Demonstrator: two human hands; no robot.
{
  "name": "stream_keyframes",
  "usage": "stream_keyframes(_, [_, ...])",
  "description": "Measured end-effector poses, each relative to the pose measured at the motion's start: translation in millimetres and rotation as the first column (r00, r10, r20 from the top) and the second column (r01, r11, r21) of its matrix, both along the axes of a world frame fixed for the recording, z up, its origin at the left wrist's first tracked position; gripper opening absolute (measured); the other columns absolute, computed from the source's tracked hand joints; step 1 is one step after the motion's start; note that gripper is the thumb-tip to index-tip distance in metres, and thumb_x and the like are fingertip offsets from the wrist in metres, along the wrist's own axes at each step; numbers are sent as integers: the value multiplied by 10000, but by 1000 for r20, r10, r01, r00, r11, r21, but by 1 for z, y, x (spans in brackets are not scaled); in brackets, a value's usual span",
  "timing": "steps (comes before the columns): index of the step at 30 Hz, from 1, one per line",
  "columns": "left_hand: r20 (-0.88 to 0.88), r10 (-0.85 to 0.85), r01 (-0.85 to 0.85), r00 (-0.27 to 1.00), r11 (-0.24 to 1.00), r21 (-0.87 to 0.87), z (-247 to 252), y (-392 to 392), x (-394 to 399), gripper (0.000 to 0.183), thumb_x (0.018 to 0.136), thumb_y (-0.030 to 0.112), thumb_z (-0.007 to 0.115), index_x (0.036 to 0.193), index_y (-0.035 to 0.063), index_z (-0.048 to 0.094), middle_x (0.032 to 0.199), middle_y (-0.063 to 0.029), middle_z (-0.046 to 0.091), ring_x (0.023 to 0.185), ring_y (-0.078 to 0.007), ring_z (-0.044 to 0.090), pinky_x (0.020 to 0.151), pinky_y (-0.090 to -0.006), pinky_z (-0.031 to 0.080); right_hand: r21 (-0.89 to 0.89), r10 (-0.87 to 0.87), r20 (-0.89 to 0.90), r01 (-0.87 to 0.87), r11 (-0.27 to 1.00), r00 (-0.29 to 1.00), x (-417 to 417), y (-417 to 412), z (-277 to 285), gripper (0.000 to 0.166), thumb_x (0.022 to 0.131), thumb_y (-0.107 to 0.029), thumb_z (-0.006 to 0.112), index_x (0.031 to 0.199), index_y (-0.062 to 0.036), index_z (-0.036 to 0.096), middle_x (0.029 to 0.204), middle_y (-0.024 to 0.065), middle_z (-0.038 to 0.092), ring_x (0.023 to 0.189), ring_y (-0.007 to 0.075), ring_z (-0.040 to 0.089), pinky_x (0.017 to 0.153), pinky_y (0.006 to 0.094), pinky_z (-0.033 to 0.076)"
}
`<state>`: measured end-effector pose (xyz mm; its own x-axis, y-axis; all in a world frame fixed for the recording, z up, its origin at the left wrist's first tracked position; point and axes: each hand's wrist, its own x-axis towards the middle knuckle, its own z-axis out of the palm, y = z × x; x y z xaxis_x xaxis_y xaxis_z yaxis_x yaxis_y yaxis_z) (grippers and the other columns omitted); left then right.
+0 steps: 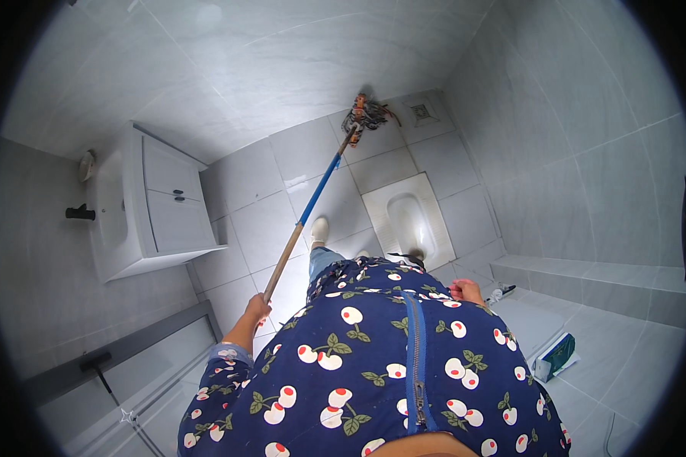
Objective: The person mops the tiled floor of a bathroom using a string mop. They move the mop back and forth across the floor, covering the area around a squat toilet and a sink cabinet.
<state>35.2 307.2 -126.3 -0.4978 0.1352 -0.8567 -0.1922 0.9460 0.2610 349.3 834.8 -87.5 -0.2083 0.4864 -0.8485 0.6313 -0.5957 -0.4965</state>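
My left hand [258, 309] is closed around the wooden handle of a mop [320, 185], whose middle part is wrapped in blue. The mop slants away to the upper right. Its head of dark, stringy strands with an orange-brown bar [359, 117] rests on the tiled floor by the far wall, left of a square floor drain [421, 113]. At my right side, near the apron's edge, my right hand [465, 290] has its fingers curled; whether anything is in them cannot be seen. A white squat toilet [409, 220] is set in the floor ahead of me.
On the left stands a white washbasin cabinet [174, 200] with a black tap [80, 213]. A grey door frame [206, 320] and a black-headed squeegee or brush [96, 361] are at lower left. A green and white packet [554, 357] lies on a tiled ledge at right.
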Motion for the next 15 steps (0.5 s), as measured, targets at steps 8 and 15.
stream_keyframes(8, [17, 35, -35, 999, 999, 8, -3, 4, 7, 213, 765, 36, 495, 972, 67, 534, 626, -97, 525, 414, -185, 501, 352, -348, 426, -1, 53, 53, -53, 999, 997, -20, 10, 24, 189, 865, -82, 459, 1006, 28, 521, 850, 167, 601, 714, 280, 646, 613, 373, 579])
stream_keyframes(15, [32, 57, -59, 998, 997, 52, -22, 5, 11, 219, 761, 27, 491, 971, 68, 541, 638, -100, 532, 423, -186, 501, 356, -342, 425, -21, 92, 47, -91, 996, 995, -36, 24, 22, 194, 861, -84, 459, 1007, 26, 525, 856, 164, 605, 698, 277, 649, 606, 372, 580])
